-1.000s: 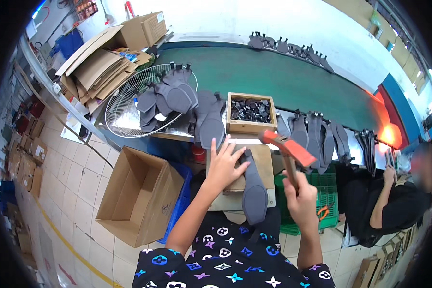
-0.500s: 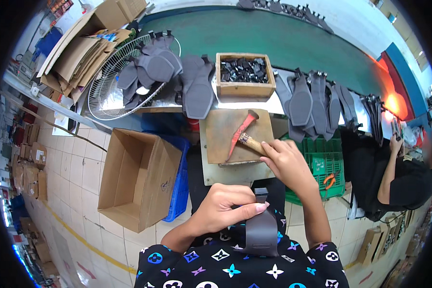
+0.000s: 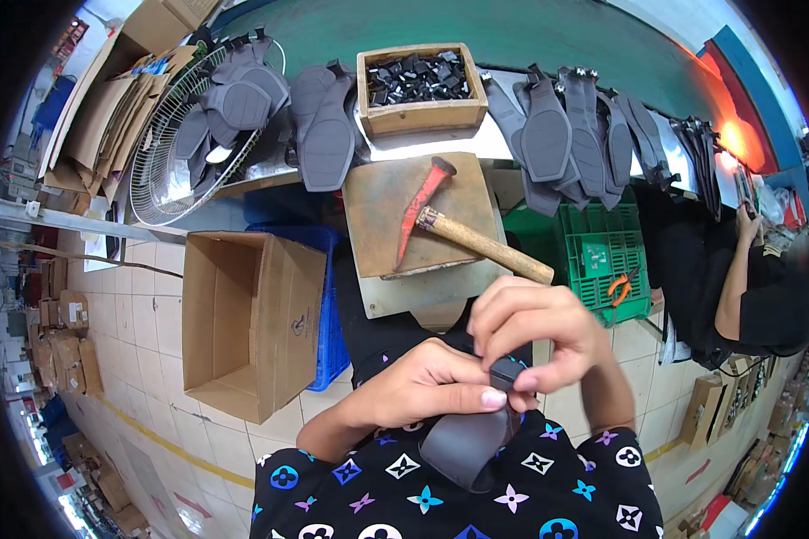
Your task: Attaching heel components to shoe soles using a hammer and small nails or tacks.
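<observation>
Close to my body, my left hand (image 3: 427, 386) pinches a dark grey, curved shoe sole (image 3: 467, 451) between thumb and fingers. At its upper end sits a small black block (image 3: 507, 372), which looks like a heel piece. The thumb and bent fingers of my right hand (image 3: 548, 334) close on this block, partly hiding it. Beyond my hands, a hammer (image 3: 490, 244) with a red head and wooden handle lies across a worn brown board (image 3: 376, 202). Its handle end points toward my right hand, which is apart from it.
A wooden box (image 3: 422, 119) of black pieces stands on the bench, between grey soles (image 3: 325, 148) and more soles (image 3: 548, 144). A wire basket (image 3: 153, 180) holds others. On the floor are a cardboard box (image 3: 288, 332) and a green crate (image 3: 593, 242) with orange-handled pliers (image 3: 618, 289). A co-worker (image 3: 755, 296) sits right.
My right hand has let go of the hammer handle and come down to the black block at the sole's end. The hammer stays on the board. The sole has tilted in my left hand.
</observation>
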The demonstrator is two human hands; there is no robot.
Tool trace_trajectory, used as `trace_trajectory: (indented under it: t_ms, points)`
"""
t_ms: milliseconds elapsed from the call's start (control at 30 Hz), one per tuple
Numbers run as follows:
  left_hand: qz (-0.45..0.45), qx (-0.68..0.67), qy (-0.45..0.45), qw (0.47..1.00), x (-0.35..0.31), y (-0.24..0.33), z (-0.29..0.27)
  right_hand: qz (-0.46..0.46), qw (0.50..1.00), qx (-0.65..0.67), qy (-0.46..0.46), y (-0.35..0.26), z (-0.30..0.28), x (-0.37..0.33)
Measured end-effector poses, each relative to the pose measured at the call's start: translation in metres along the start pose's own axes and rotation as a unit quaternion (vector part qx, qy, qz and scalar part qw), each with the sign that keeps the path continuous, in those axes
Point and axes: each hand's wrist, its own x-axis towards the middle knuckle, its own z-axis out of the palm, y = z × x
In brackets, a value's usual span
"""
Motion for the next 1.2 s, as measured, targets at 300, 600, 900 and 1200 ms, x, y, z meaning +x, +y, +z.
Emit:
trace_trajectory:
  t_ms: [300,600,900,1200]
  points:
    - [0.004,0.101,-0.173,0.98,0.016,0.016,-0.006,-0.046,0.974,0.027,-0.221,-0.035,-0.025,0.03]
    - [0.077,0.262,0.127,0.954,0.017,-0.003,-0.008,0.158,0.952,-0.24,-0.107,-0.042,-0.025,0.029]
    - [0.118,0.065,0.126,0.983,0.013,-0.033,-0.021,0.109,0.951,-0.288,0.014,-0.032,-0.025,0.038]
    - [0.15,0.211,0.279,0.925,-0.069,0.014,-0.083,0.047,0.911,-0.394,0.109,-0.035,-0.018,0.086]
